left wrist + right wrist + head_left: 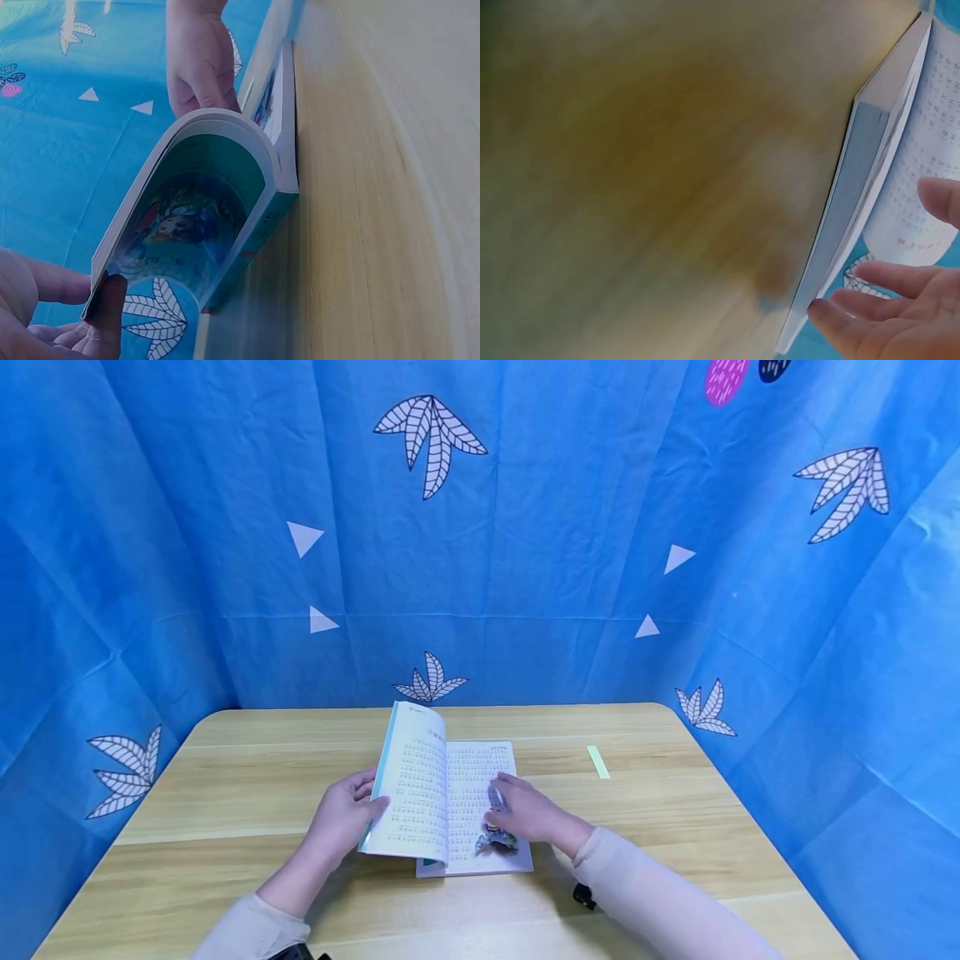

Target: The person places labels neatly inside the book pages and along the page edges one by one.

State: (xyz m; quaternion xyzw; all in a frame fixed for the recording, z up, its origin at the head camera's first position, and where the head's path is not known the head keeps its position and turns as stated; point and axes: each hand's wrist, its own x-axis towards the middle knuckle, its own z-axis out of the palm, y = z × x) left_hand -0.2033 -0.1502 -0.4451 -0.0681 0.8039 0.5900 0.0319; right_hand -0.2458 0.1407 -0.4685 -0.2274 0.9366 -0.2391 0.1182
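An open book (468,760) with printed text lies on the wooden table, its left part lifted and bowed upward. My left hand (343,817) pinches the outer edge of that raised part, thumb on the page side. In the left wrist view, the book's teal illustrated cover (184,217) curves up from the spine, and my left hand (56,311) grips its edge. My right hand (536,810) is over the right page, partly covering a coloured picture (495,839). In the right wrist view, my right hand (900,315) has its fingers extended near the book's page edges (847,202).
A pale green strip (597,762) lies on the wooden table (277,777), to the right of the book. Behind the table hangs a blue curtain (547,527) with leaf and triangle prints. A small black device (583,896) shows under the right sleeve.
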